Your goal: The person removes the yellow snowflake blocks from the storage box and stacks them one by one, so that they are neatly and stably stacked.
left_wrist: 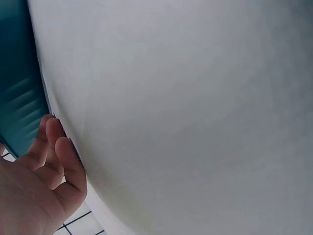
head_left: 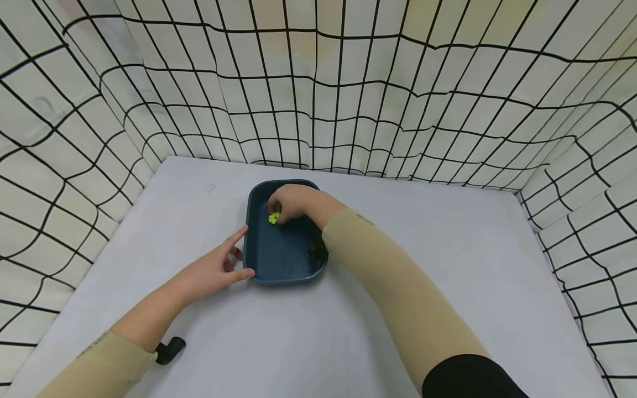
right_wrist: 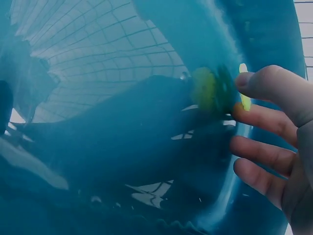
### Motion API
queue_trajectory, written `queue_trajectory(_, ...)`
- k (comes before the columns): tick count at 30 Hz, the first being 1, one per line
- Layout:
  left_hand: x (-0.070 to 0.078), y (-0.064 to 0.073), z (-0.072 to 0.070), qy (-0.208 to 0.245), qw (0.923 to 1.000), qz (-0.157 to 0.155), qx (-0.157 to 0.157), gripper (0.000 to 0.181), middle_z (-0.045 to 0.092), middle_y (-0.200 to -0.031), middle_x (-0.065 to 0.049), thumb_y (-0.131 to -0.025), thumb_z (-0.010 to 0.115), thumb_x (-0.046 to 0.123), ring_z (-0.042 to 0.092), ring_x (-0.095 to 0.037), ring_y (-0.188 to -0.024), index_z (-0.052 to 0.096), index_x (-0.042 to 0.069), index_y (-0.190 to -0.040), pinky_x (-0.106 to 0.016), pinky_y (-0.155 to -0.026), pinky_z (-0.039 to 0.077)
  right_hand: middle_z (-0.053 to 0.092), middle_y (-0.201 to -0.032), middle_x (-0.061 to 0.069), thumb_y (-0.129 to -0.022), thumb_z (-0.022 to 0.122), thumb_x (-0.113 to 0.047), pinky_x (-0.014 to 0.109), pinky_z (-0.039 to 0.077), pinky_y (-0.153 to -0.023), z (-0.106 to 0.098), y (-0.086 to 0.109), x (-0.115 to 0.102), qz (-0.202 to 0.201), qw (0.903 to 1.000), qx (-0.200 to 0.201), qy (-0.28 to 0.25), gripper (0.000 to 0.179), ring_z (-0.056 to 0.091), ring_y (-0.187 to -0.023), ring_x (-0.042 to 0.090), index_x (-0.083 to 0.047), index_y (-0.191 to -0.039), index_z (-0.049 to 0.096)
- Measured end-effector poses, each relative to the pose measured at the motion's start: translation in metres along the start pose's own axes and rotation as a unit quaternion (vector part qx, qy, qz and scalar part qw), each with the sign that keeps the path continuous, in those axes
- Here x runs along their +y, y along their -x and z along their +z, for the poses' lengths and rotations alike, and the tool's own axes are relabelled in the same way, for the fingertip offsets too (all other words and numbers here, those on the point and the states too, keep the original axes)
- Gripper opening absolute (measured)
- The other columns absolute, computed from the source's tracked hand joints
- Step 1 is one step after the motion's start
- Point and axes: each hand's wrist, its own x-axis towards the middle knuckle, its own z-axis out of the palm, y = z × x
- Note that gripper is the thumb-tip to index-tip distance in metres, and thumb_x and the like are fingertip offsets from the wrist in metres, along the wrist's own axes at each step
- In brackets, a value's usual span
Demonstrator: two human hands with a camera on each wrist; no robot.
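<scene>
A dark blue-teal tray (head_left: 283, 276) with rounded corners lies on the white table. My right hand (head_left: 293, 200) reaches over its far part and pinches a small yellow-green disc with a notched edge (head_left: 274, 218) between thumb and index finger. In the right wrist view the disc (right_wrist: 245, 87) is seen edge-on, low over the glossy tray floor, and the other fingers are spread apart. My left hand (head_left: 219, 268) touches the tray's left side, index fingertip at the rim and thumb at the near left corner. Its remaining fingers (left_wrist: 71, 159) bend loosely beside the tray wall.
Black netting (head_left: 313, 88) over white walls surrounds the table (head_left: 423, 249) at the back and sides. A black device (head_left: 171, 351) sticks out by the left sleeve. Part of the tray's right side is hidden under the right forearm, beside a dark shape (head_left: 317, 252).
</scene>
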Motion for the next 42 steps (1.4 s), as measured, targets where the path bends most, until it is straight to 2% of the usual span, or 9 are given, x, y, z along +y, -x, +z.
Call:
queue_trajectory(6,0.001,0.002,0.001,-0.003,1.0000,-0.003,0.004,0.101,0.054,-0.124,-0.013,-0.088,0.069,0.054,0.056,-0.017,-0.082,0.003,0.030,-0.161,-0.034,-0.067,0.045,0.063,-0.112,-0.004,-0.091,0.070,-0.030,0.029,0.047,-0.087,-0.005,0.007,-0.002,-0.001,0.9999,-0.002,-0.011,0.033,0.058,-0.099,0.010,-0.022,-0.123,0.068)
queue_trajectory(14,0.002,0.002,0.001,0.000,1.0000,-0.002,0.001,0.100,0.053,-0.124,-0.013,-0.089,0.068,0.054,0.057,-0.017,-0.083,0.002,0.032,-0.160,-0.034,-0.068,0.045,0.063,-0.109,-0.005,-0.093,0.069,-0.027,0.029,0.046,-0.087,-0.006,0.012,-0.006,-0.002,1.0000,-0.003,0.001,0.028,0.057,-0.098,0.010,-0.021,-0.120,0.069)
queue_trajectory(18,0.001,0.001,0.001,-0.002,1.0000,-0.003,0.002,0.100,0.053,-0.125,-0.013,-0.088,0.068,0.056,0.057,-0.017,-0.084,0.003,0.033,-0.160,-0.034,-0.068,0.045,0.062,-0.112,-0.006,-0.092,0.071,-0.030,0.029,0.046,-0.089,0.000,0.008,-0.010,-0.003,0.9995,-0.029,0.008,0.029,0.057,-0.100,0.010,-0.022,-0.120,0.069)
queue_trajectory(22,0.000,0.002,0.001,-0.004,1.0000,-0.002,0.002,0.100,0.054,-0.125,-0.013,-0.088,0.068,0.056,0.056,-0.018,-0.084,0.002,0.032,-0.160,-0.034,-0.068,0.045,0.061,-0.112,-0.006,-0.090,0.074,-0.035,0.029,0.046,-0.088,0.006,0.004,-0.019,-0.012,0.9977,-0.063,0.022,0.040,0.056,-0.100,0.010,-0.025,-0.127,0.066)
queue_trajectory(26,-0.002,0.002,0.001,-0.004,1.0000,0.000,0.002,0.100,0.054,-0.125,-0.012,-0.088,0.068,0.056,0.056,-0.017,-0.083,0.003,0.033,-0.160,-0.034,-0.068,0.045,0.062,-0.114,-0.006,-0.088,0.077,-0.034,0.028,0.046,-0.088,0.011,0.003,-0.029,-0.025,0.9966,-0.072,0.031,0.049,0.056,-0.100,0.009,-0.024,-0.133,0.063)
queue_trajectory(37,-0.001,0.002,-0.001,0.003,1.0000,0.002,0.001,0.099,0.054,-0.125,-0.012,-0.089,0.068,0.055,0.056,-0.017,-0.082,0.003,0.034,-0.160,-0.034,-0.068,0.045,0.060,-0.124,-0.007,-0.087,0.078,-0.032,0.029,0.044,-0.098,0.015,0.001,-0.038,-0.039,0.9925,-0.071,0.091,0.044,0.054,-0.111,0.007,-0.024,-0.128,0.065)
queue_trajectory(42,0.000,0.002,0.000,0.001,1.0000,0.000,0.002,0.100,0.054,-0.125,-0.013,-0.089,0.069,0.054,0.057,-0.017,-0.081,0.002,0.034,-0.160,-0.034,-0.067,0.045,0.059,-0.119,-0.007,-0.088,0.077,-0.033,0.029,0.044,-0.096,0.016,0.000,-0.038,-0.044,0.9909,-0.079,0.100,0.037,0.053,-0.104,0.009,-0.025,-0.122,0.065)
